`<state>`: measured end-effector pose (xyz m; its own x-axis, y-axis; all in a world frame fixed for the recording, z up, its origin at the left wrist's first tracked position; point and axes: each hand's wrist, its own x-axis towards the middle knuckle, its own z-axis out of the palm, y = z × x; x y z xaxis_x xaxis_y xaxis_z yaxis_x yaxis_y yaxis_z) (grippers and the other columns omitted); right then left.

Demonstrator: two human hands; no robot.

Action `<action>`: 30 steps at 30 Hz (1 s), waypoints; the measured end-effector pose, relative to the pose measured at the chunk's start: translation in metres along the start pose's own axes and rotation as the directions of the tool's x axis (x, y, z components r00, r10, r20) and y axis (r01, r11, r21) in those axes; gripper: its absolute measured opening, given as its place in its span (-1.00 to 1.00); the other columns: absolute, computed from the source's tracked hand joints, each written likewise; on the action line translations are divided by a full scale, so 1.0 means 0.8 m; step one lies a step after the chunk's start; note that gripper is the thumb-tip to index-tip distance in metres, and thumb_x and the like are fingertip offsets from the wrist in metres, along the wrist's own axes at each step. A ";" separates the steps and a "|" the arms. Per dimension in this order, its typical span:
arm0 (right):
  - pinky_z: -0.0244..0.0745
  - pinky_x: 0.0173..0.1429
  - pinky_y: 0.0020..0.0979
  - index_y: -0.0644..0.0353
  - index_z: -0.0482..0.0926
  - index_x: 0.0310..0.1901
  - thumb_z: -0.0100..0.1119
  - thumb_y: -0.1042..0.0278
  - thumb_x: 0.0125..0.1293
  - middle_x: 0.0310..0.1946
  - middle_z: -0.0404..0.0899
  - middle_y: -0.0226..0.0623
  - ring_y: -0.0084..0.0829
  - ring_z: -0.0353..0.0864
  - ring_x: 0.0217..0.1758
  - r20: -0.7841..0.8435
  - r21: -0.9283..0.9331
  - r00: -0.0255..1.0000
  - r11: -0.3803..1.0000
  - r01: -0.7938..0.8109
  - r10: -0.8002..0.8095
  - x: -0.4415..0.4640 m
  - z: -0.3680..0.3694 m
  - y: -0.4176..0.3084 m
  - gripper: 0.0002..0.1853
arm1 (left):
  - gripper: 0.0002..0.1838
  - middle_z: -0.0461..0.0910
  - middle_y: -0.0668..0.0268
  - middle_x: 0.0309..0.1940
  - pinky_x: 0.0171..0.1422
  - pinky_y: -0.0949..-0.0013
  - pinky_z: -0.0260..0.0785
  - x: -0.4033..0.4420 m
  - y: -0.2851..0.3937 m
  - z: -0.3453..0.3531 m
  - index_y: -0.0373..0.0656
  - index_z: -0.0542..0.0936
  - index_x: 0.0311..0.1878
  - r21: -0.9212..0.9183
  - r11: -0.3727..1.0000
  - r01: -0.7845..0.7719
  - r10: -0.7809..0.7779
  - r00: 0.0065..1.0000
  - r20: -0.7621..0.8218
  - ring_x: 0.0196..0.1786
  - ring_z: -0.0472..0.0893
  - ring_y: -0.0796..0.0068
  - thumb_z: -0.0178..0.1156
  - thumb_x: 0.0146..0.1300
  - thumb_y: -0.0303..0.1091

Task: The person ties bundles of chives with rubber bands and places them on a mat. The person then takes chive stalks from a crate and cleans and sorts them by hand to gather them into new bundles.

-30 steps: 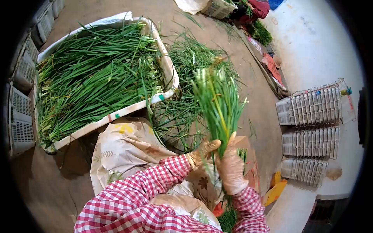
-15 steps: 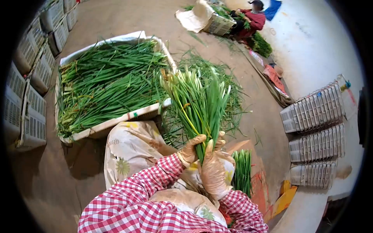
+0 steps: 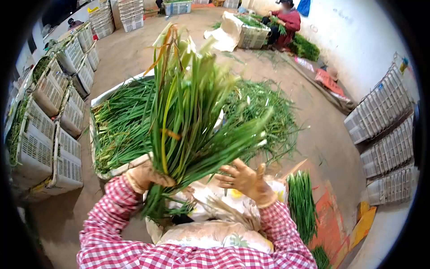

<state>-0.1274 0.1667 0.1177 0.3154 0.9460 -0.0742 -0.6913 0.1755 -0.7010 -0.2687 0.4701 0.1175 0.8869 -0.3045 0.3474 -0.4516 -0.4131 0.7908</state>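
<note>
My gloved left hand [image 3: 148,175] is wrapped round a large bunch of garlic chives [image 3: 186,116]. The bunch fans upward in front of me, with some yellow and brown leaves among the green, and part of it leans to the right. Its lower end hangs below my left hand, over my lap. My gloved right hand [image 3: 245,180] is apart from the bunch on the right, fingers spread, with nothing in it. A neat green bundle of chives [image 3: 302,206] lies to the right of my right sleeve.
Behind the bunch stands a lined crate [image 3: 92,134] of chives, beside a loose heap of leaves [image 3: 268,119] on the floor. Stacked white crates [image 3: 67,157] line the left, more crates [image 3: 380,107] the right. Another person [image 3: 289,22] sits at the back beside a crate.
The chives have come up and left in my left hand, their tops spreading apart. My right hand has let go and opened. The view has tilted up, showing more of the room.
</note>
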 end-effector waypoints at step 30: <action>0.31 0.30 -0.26 0.14 0.34 0.22 0.40 -0.02 0.02 0.10 0.47 -0.09 -0.24 0.40 0.22 -0.070 -0.833 0.996 0.547 -0.086 0.050 0.034 -0.026 -0.045 -0.24 | -0.14 0.48 -0.05 0.08 0.16 0.08 0.42 -0.078 0.086 0.174 -0.33 0.22 0.32 -0.977 -0.209 -0.037 -0.666 0.738 0.115 -0.04 0.59 0.03 0.24 -0.15 -0.32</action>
<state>-0.0801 0.1801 0.1261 0.3252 0.9322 -0.1587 0.1365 -0.2124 -0.9676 -0.3683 0.3411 0.0799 0.9435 -0.0482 -0.3279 0.1571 0.9362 0.3143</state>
